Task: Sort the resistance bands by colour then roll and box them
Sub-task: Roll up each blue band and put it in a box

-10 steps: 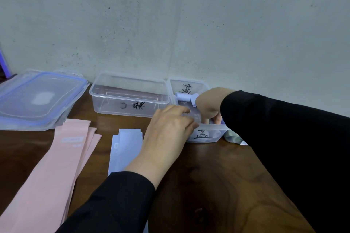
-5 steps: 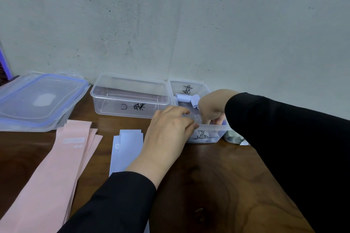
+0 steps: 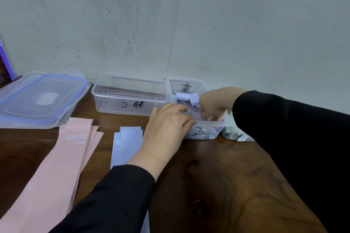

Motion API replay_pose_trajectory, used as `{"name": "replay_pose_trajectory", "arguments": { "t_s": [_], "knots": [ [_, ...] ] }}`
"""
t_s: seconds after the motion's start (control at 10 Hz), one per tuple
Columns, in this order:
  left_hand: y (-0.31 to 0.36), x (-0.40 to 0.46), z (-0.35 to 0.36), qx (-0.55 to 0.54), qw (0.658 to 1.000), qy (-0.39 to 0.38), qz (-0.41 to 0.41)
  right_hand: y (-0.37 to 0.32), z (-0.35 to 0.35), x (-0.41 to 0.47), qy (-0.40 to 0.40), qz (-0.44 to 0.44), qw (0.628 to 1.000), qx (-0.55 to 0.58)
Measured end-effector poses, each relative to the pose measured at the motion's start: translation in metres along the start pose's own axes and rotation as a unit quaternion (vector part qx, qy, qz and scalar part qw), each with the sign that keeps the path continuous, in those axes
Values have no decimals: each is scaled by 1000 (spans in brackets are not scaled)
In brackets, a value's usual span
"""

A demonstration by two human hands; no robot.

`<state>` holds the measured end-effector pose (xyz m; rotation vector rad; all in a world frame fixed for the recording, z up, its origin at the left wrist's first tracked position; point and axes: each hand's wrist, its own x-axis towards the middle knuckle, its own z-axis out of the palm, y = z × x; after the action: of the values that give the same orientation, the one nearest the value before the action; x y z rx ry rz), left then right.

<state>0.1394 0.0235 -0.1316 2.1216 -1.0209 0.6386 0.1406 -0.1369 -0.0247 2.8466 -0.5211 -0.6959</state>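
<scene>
A dark, glossy wooden bench (image 3: 217, 185) with swirling grain runs up to a pale, speckled plaster wall (image 3: 189, 24). At far left lie stacked clear lids (image 3: 37, 100) with blue seals, their rounded corners overhanging one another. Just in front, flat pink resistance bands (image 3: 62, 157) fan out toward the near edge, smooth and matte, and beside them lies a stack of lilac bands (image 3: 127, 143), partly under the left sleeve. Behind stands a clear rectangular box (image 3: 130, 94) with black marker writing. The left hand (image 3: 166, 128) rests its curled fingers on the near rim of a second clear box (image 3: 206, 130), which holds rolled lilac bands (image 3: 182, 96). The right hand (image 3: 214, 106) reaches down into that box; its grip is hidden, so whether it holds anything cannot be told. Bare wood lies open in front.
</scene>
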Motion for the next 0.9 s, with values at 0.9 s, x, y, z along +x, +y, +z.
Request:
{"name": "replay_pose_trajectory", "arguments": {
  "t_s": [0.9],
  "knots": [
    [36,-146,-147,160,946,-168,-229,-112,182,-173,238,-147,887,367]
  ]
}}
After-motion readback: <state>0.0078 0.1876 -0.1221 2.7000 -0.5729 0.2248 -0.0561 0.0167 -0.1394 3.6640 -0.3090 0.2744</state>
